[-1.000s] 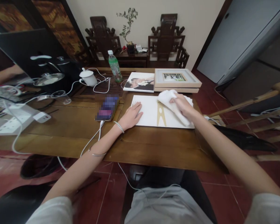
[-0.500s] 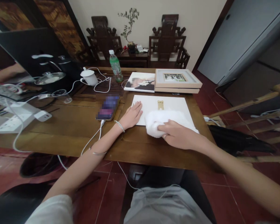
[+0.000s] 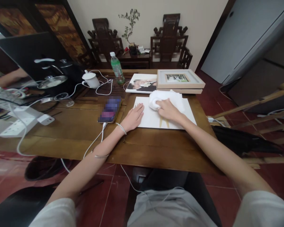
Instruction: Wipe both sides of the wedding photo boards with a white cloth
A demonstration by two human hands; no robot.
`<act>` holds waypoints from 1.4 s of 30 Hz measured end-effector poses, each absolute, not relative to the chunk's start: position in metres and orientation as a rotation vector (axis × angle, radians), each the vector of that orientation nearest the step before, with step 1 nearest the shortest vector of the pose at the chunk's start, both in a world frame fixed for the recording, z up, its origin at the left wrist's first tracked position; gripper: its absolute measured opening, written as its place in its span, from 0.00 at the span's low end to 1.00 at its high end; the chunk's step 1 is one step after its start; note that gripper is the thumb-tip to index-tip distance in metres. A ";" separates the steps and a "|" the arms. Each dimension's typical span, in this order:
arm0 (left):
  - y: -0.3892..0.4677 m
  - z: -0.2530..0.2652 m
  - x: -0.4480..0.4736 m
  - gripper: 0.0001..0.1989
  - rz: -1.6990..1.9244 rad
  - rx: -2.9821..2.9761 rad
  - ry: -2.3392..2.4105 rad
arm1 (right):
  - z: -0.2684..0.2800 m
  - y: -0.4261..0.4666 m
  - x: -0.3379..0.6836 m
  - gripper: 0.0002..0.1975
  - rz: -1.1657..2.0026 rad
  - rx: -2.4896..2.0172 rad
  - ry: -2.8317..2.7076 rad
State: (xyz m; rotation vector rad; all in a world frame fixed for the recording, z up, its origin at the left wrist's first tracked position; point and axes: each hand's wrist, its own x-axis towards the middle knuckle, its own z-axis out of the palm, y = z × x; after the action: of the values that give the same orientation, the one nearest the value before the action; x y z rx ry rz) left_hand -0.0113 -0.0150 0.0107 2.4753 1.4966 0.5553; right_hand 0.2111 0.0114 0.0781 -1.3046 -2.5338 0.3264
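Note:
A white flat panel lies on the wooden table, with a narrow gold two-legged piece at its middle, its upper part covered. Bunched on the panel's far half is a white cloth, and my right hand grips it with the fingers pressed into the folds. My left hand rests flat on the panel's left edge, fingers stretched out, holding nothing. Left of that hand lies a phone with a white charging cable plugged in.
Behind the panel are a photo print and stacked picture frames. A green bottle, white lidded cup, pot and power strip with loose cables stand leftward. Another person's arm shows far left.
My right hand has pushed the cloth from the panel's near edge to its far half. The gold piece's legs now show, its top is covered. My left hand stays in place.

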 end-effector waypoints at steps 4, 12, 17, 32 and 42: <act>-0.015 0.010 -0.011 0.25 0.563 2.483 1.494 | 0.083 -0.035 0.212 0.13 0.329 -1.256 -2.682; -0.015 0.009 -0.011 0.25 0.546 2.504 1.504 | 0.113 -0.088 0.234 0.06 0.722 -1.014 -2.891; -0.016 0.012 -0.010 0.26 0.495 2.484 1.522 | 0.113 -0.023 0.243 0.06 0.922 -1.047 -2.745; -0.015 0.026 -0.007 0.34 1.220 2.038 1.435 | 0.076 -0.022 0.166 0.09 0.514 -0.807 -2.770; -0.014 0.016 -0.006 0.24 0.870 2.392 1.464 | 0.121 -0.016 0.225 0.06 0.798 -1.171 -2.741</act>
State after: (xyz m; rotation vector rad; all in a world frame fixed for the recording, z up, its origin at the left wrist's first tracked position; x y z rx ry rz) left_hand -0.0058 -0.0137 0.0163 2.3919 1.4645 0.8701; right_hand 0.2247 -0.0156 0.1214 -1.1708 -2.7409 0.7977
